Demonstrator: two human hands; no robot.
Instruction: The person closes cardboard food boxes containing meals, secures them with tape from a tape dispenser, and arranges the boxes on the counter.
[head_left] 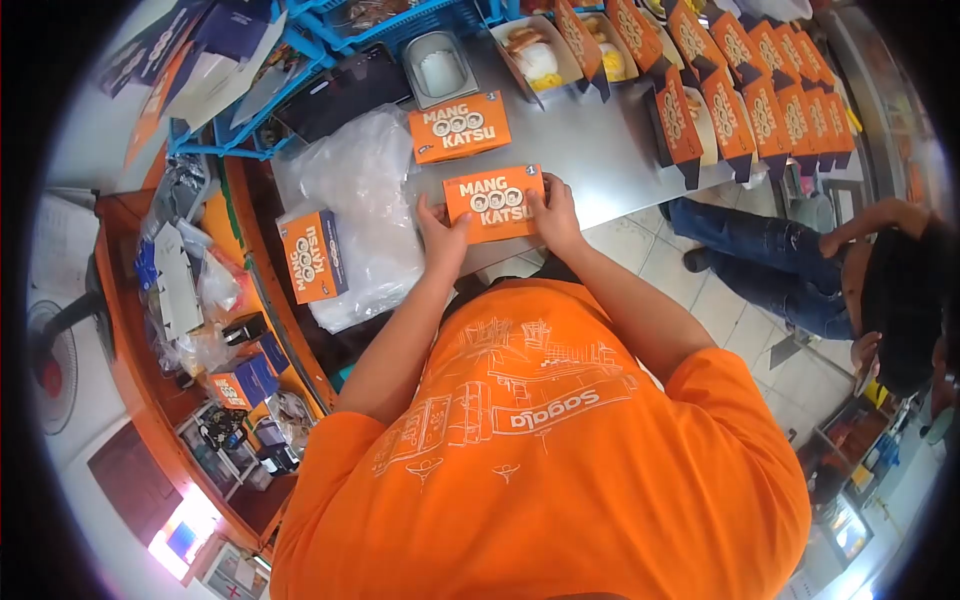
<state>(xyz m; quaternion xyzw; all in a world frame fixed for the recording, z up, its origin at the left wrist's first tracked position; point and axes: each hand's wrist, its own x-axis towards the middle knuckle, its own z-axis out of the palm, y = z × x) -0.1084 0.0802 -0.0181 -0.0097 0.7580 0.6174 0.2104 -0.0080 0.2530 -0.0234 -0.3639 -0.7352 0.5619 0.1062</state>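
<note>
An orange takeout box [493, 190] with "MANG KATSU" printed on its closed lid sits at the counter's near edge. My left hand [443, 232] grips its left side, and my right hand [556, 214] holds the right side with the thumb over the top. Just behind it lies a second closed takeout box [460, 127], touched by neither hand. To the left, clear plastic bags [360, 200] are spread in a pile, with another closed box [312, 257] resting on them.
Rows of open-lidded boxes [765, 115] line the counter's [590, 150] right and back, some showing food. A metal container [438, 68] and blue crates [235, 140] are at the back left. Another person in jeans [770, 260] stands at the right. An orange-edged shelf holds assorted items at left.
</note>
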